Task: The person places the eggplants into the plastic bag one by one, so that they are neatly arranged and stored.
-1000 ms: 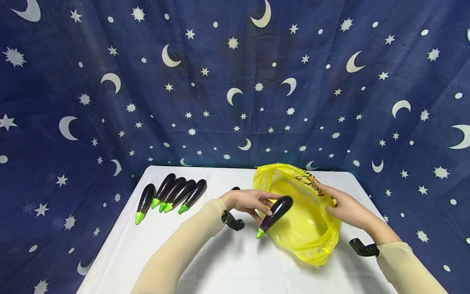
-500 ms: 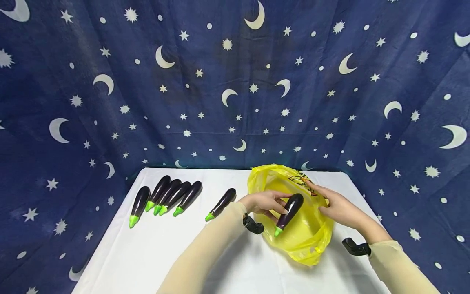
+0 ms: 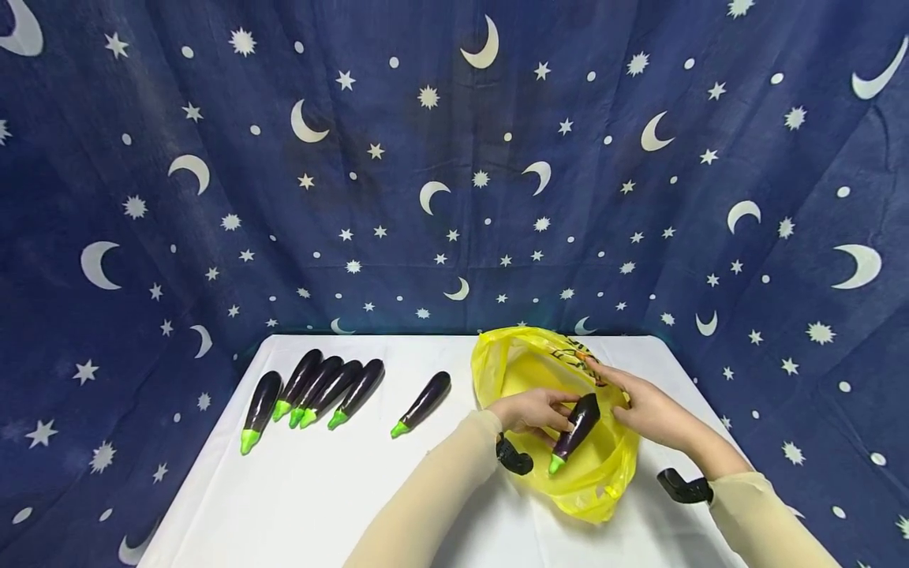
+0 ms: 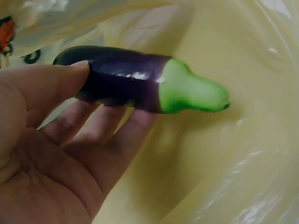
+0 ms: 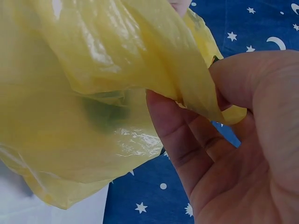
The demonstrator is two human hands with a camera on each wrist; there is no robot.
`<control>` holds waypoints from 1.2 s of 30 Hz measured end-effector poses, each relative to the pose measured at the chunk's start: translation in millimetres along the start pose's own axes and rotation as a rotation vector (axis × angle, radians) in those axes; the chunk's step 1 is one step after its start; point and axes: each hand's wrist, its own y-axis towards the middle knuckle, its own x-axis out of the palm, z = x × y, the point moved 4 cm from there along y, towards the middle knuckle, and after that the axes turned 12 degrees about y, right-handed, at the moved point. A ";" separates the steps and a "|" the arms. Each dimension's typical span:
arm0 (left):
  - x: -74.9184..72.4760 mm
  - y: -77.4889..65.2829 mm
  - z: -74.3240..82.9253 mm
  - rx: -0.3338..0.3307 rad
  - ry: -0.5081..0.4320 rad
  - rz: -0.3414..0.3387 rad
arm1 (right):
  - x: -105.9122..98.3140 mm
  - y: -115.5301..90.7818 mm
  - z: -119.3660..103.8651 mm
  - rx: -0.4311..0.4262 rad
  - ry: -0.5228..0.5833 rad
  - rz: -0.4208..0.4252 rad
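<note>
My left hand (image 3: pixel 541 413) holds a dark purple eggplant (image 4: pixel 124 77) between thumb and fingertips, inside the mouth of a yellow plastic bag (image 3: pixel 521 465). The eggplant's green stem (image 4: pixel 194 91) points toward me in the head view, down to the lower left. My right hand (image 3: pixel 649 409) pinches the bag's right rim between thumb and fingers, and the rim folds over there in the right wrist view. Through the bag's thin wall in that view shows a blurred dark green patch (image 5: pixel 105 112).
A single eggplant (image 3: pixel 424 402) lies on the white table (image 3: pixel 298 505) left of the bag. Farther left are several more eggplants (image 3: pixel 330 390), side by side with green stems toward me. A dark blue curtain (image 3: pixel 398 197) with moons and stars hangs behind the table.
My left hand has carried the eggplant rightward from the bag's left edge to inside its opening. The lone eggplant behind my arm has come into view. My right hand keeps its grip.
</note>
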 end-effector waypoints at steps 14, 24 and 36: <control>23.7 14.6 -6.5 -0.047 0.084 0.008 | 3.8 -1.6 -0.6 0.017 0.010 -0.001; 35.3 17.6 -12.0 0.010 0.124 0.004 | 5.6 -1.9 2.5 -0.008 -0.006 0.005; 40.5 18.1 -12.3 0.049 0.262 0.085 | 5.9 0.1 1.0 -0.009 -0.011 0.002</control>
